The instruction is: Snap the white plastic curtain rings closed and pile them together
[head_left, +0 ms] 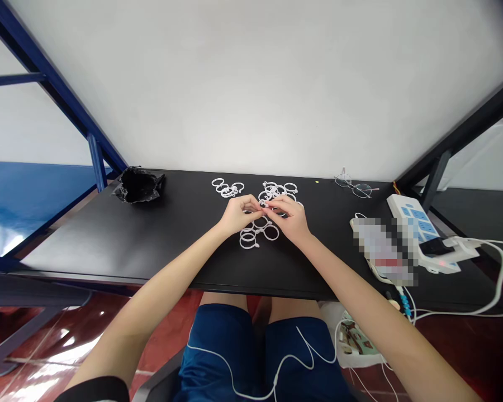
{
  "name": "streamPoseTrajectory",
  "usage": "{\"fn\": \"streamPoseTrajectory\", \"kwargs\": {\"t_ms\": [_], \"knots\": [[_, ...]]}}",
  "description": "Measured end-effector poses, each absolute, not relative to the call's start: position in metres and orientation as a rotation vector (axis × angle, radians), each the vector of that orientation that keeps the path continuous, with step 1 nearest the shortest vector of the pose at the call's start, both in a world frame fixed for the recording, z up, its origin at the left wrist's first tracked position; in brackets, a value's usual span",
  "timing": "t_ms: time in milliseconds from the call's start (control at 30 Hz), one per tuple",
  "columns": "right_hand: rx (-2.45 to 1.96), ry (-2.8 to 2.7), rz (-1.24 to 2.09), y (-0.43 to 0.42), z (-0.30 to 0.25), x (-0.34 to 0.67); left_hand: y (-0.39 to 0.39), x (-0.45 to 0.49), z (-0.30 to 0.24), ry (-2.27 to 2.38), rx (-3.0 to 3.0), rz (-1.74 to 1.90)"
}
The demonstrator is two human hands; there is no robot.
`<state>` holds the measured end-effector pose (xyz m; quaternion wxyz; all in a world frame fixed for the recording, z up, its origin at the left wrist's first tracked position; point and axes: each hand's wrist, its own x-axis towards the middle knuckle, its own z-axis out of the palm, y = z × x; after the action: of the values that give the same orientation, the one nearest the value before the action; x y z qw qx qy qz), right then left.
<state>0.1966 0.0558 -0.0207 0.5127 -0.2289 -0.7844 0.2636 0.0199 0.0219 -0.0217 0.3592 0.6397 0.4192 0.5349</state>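
Note:
My left hand (pixel 238 214) and my right hand (pixel 292 219) meet above the middle of the table, fingertips pinched together. Between them is a small part of a white plastic ring (pixel 264 204), mostly hidden by the fingers. Below and partly behind the hands lie several loose white rings (pixel 257 245) with small nubs, like curtain rings. Another heap of white rings (pixel 272 191) is just beyond my right hand, partly covered by it. A smaller group of the same rings (pixel 230 192) rests past my left hand.
On the black table (pixel 184 223), a crumpled black bag (pixel 138 187) stands open at far left. Eyeglasses (pixel 362 190) lie at the back right. Nearer are a phone (pixel 379 251) and a white power strip (pixel 440 263) with cables (pixel 501 279). Blue posts (pixel 95 159) rise at left.

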Motion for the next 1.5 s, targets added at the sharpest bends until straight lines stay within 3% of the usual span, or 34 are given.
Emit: {"fn": "streamPoseTrajectory", "kwargs": {"t_ms": [500, 833, 1233, 1500], "knots": [[-0.671, -1.969, 0.542, 0.059, -0.027, 0.198, 0.020, 0.021, -0.018, 1.050, 1.684, 1.389], [-0.674, -1.934, 0.655, 0.056, -0.024, 0.197, 0.021, 0.017, -0.019, 1.035, 1.730, 1.322], [-0.723, -1.872, 0.707, 0.063, -0.027, 0.203, 0.024, 0.013, -0.017, 1.353, 1.895, 1.242], [-1.111, -1.993, 0.374, 0.092, -0.037, 0.223, 0.025, 0.006, -0.020, 1.568, 2.061, 1.339]]}}
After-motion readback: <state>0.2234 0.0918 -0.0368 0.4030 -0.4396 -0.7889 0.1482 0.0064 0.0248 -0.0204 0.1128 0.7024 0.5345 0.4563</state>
